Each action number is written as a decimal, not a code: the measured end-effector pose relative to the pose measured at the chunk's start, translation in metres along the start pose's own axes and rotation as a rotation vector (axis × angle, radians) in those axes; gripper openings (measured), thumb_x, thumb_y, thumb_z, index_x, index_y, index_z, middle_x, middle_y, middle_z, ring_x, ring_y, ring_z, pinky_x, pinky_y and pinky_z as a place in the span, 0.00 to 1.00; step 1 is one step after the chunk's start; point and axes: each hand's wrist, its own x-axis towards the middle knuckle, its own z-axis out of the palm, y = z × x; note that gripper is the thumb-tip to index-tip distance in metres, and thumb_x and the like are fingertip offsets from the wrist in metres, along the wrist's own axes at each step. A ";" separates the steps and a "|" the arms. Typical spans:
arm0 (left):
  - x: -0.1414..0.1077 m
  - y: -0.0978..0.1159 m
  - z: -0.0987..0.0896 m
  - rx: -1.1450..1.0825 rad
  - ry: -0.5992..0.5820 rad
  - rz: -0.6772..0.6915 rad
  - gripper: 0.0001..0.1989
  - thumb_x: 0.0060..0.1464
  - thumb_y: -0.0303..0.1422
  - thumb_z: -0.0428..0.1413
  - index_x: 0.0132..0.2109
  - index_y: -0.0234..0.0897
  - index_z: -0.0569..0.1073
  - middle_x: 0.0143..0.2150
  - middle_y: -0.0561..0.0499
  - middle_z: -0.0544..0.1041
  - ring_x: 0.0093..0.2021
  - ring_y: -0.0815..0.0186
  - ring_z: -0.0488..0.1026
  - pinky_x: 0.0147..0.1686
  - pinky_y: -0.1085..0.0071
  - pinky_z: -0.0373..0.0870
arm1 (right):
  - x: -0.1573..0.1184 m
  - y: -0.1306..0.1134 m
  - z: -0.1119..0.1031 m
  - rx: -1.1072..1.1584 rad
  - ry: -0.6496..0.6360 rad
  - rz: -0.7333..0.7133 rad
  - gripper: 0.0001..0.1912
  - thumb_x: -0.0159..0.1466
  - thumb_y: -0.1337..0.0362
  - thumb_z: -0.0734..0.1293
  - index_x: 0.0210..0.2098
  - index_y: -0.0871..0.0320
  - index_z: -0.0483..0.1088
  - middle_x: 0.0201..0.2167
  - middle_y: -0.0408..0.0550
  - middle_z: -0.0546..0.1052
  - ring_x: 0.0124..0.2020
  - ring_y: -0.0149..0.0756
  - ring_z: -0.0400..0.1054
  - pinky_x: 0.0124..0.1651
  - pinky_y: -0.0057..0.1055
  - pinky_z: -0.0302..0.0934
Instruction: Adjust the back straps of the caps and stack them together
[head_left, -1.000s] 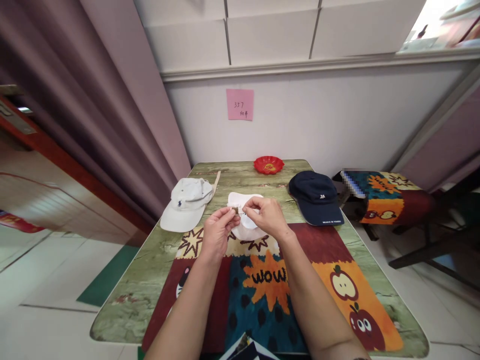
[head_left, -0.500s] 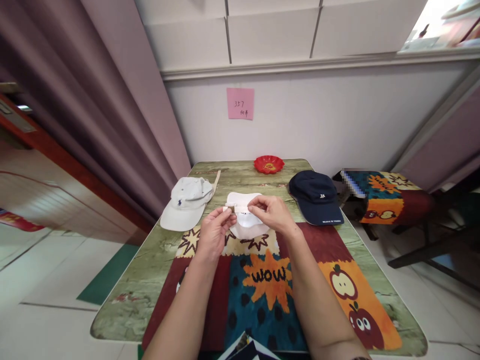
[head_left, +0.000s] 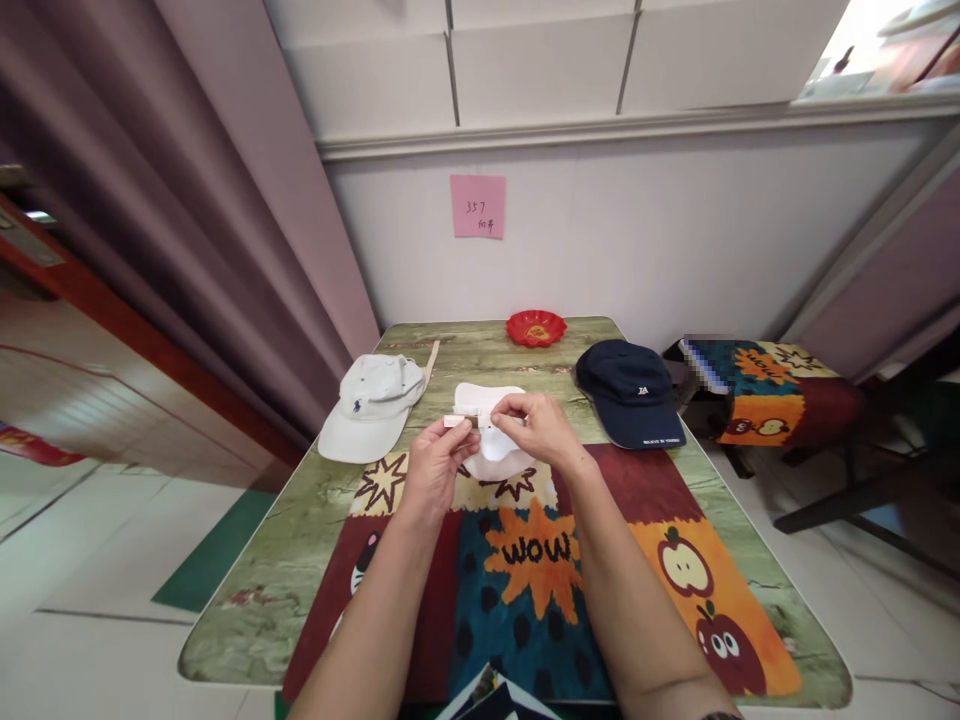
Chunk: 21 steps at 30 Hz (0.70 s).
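Observation:
A small white cap (head_left: 498, 464) lies at the middle of the table, its strap side turned toward me. My left hand (head_left: 433, 470) pinches the light end of the cap strap (head_left: 454, 422) between thumb and fingers. From the other side, my right hand (head_left: 546, 432) is closed on the strap near its buckle, over the cap. Fingers hide parts of the strap and the buckle. To the left rests a white cap with a small dark logo (head_left: 379, 395), its own strap sticking up. A navy cap (head_left: 628, 385) sits to the right.
A red scalloped dish (head_left: 514, 329) stands at the table's back edge. Beneath my arms is a colourful mat (head_left: 534, 610) with "WOW" on it. The wall with a pink note (head_left: 478, 207) rises behind. A cloth-covered stool (head_left: 772, 405) stands at the right.
My right hand has shifted slightly left along the strap, closer to my left hand. More of the light strap end now sticks out left of my left thumb.

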 end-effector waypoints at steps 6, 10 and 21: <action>0.002 -0.001 -0.003 -0.004 0.024 0.002 0.19 0.33 0.31 0.73 0.34 0.30 0.77 0.26 0.50 0.79 0.26 0.69 0.76 0.31 0.74 0.73 | 0.001 0.008 -0.005 0.116 0.021 -0.007 0.16 0.67 0.57 0.61 0.36 0.56 0.79 0.32 0.45 0.81 0.34 0.34 0.73 0.37 0.27 0.61; 0.006 0.002 -0.009 -0.020 0.069 0.024 0.17 0.33 0.29 0.72 0.32 0.31 0.77 0.25 0.51 0.78 0.26 0.69 0.76 0.31 0.74 0.74 | 0.002 0.032 -0.021 0.254 0.194 0.103 0.22 0.69 0.53 0.57 0.41 0.60 0.78 0.34 0.51 0.82 0.35 0.37 0.75 0.40 0.30 0.65; 0.004 0.001 -0.005 -0.017 0.066 -0.003 0.18 0.32 0.29 0.72 0.33 0.31 0.77 0.24 0.51 0.78 0.25 0.70 0.75 0.30 0.75 0.74 | -0.002 0.020 -0.019 0.114 -0.109 0.079 0.10 0.61 0.59 0.68 0.38 0.56 0.79 0.37 0.46 0.82 0.37 0.35 0.73 0.40 0.28 0.61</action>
